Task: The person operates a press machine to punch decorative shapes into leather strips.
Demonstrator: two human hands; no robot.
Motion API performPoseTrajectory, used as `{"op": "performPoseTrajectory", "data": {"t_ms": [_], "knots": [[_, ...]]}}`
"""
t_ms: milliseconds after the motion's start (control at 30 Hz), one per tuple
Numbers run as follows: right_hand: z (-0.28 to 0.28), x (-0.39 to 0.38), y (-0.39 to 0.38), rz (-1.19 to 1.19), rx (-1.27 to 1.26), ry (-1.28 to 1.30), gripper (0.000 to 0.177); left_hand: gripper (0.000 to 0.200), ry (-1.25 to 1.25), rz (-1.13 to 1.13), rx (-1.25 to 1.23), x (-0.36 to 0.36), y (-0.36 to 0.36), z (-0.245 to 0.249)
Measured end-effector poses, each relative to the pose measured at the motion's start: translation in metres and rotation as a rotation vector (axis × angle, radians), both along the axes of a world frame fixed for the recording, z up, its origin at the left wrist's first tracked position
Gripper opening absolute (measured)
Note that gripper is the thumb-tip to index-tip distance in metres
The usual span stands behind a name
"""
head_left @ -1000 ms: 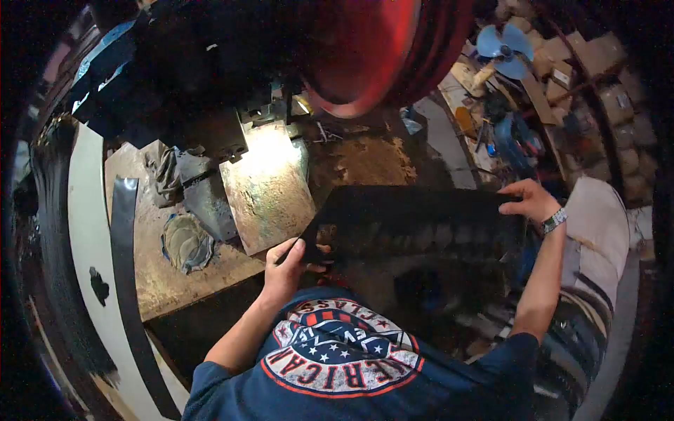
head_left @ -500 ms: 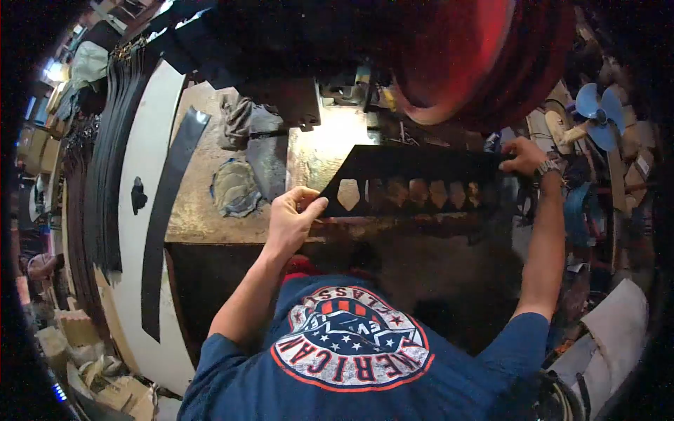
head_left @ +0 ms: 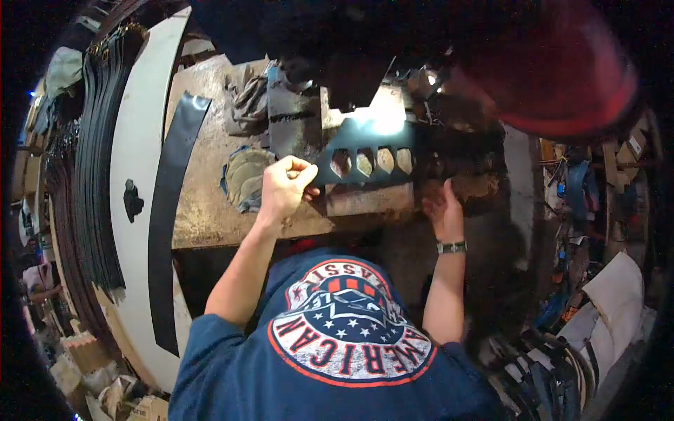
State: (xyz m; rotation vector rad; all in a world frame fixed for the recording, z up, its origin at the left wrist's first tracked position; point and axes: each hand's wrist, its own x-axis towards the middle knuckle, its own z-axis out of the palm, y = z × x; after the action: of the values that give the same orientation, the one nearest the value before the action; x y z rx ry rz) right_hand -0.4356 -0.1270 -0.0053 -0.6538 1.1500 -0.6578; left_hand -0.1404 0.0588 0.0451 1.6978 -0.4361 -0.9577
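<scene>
Over the near part of a worn brown wooden bench [head_left: 203,224], a thin black flat sheet with a row of pointed cut-outs [head_left: 361,139], possibly leather, is positioned beside a bright white patch of light [head_left: 388,111]. Four cut-outs show clearly; the right end of the sheet is lost in shadow. A pale flat board [head_left: 371,202] lies just nearer than the sheet; contact between the two cannot be confirmed.

Left hand [head_left: 286,191]: thumb and fingers pinch the left end of the sheet. Right hand [head_left: 444,214], with a metal-link wristwatch [head_left: 451,247] at the wrist: fingers spread, grasping nothing visible. It is raised near the right part of the sheet; whether it touches cannot be told.

Handling: grip the sheet at its solid margin, as the narrow webs between cut-outs would probably flex. Support the right part with a flat palm to limit sagging or twisting. Hold the sheet level, move it slowly, and place fingertips clear of the dark angular machine part [head_left: 357,85] on the far side.

Surroundings: left of the sheet lies a rounded pale fabric pad [head_left: 248,179], with a crumpled grey cloth [head_left: 246,109] farther back. Farther left, a long glossy black strip [head_left: 172,210] runs along a long white panel [head_left: 133,154]. A red rounded machine housing [head_left: 562,91] occupies the far right.
</scene>
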Motion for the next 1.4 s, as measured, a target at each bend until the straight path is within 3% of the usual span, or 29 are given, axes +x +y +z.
{"op": "performPoseTrajectory", "data": {"t_ms": [100,233,300,333,367,467,567,600,700,733,767,833,967,1167,1233,1400], "knots": [[-0.014,0.02,-0.019,-0.059,-0.024,-0.204,0.03,0.015,0.016,0.032,0.016,0.012,0.006,-0.014],[-0.011,0.046,-0.029,0.002,-0.143,-0.175,0.018,0.019,-0.114,-0.067,-0.038,0.032,0.005,-0.036],[-0.014,0.052,-0.036,0.041,-0.126,-0.19,0.012,0.022,-0.288,-0.107,0.012,0.028,-0.015,-0.01],[-0.016,0.059,-0.04,0.038,-0.114,-0.232,0.008,0.029,-0.2,-0.079,0.1,0.027,-0.027,-0.002],[-0.016,0.066,-0.04,0.02,-0.141,-0.211,0.009,0.033,-0.532,-0.155,0.085,0.033,-0.033,-0.013],[-0.001,0.089,-0.034,0.004,-0.208,-0.184,0.011,0.028,-0.692,-0.134,0.164,0.041,-0.051,-0.024],[-0.012,0.096,-0.046,0.007,-0.256,-0.11,0.009,0.027,-0.751,-0.023,0.053,0.048,-0.053,-0.04],[-0.013,0.097,-0.048,0.016,-0.298,-0.068,0.009,0.035,-0.653,0.011,0.018,0.046,-0.053,-0.039],[-0.014,0.099,-0.047,0.035,-0.392,0.031,0.009,0.045,-0.667,-0.078,0.406,0.017,-0.054,0.0],[-0.012,0.099,-0.046,0.043,-0.404,0.043,0.009,0.053,-0.727,-0.099,0.408,0.009,-0.053,0.001],[-0.011,0.099,-0.046,0.051,-0.417,0.057,0.009,0.05,-0.833,-0.074,0.353,0.005,-0.054,-0.007],[-0.009,0.102,-0.047,0.048,-0.462,0.065,0.008,0.044,-0.841,-0.04,0.385,0.006,-0.058,-0.017],[-0.02,0.104,-0.057,0.046,-0.532,0.111,0.009,0.028,-0.775,-0.005,0.156,0.024,-0.061,-0.029],[-0.015,0.105,-0.055,0.011,-0.448,0.132,0.015,0.036,-0.868,-0.065,0.27,0.024,-0.066,-0.031],[-0.015,0.108,-0.054,-0.004,-0.447,0.049,0.014,0.036,-0.806,-0.047,0.243,0.026,-0.066,-0.034],[-0.004,0.114,-0.05,0.032,-0.451,0.191,0.012,0.032,-0.705,-0.026,0.321,0.028,-0.068,-0.026]]}}
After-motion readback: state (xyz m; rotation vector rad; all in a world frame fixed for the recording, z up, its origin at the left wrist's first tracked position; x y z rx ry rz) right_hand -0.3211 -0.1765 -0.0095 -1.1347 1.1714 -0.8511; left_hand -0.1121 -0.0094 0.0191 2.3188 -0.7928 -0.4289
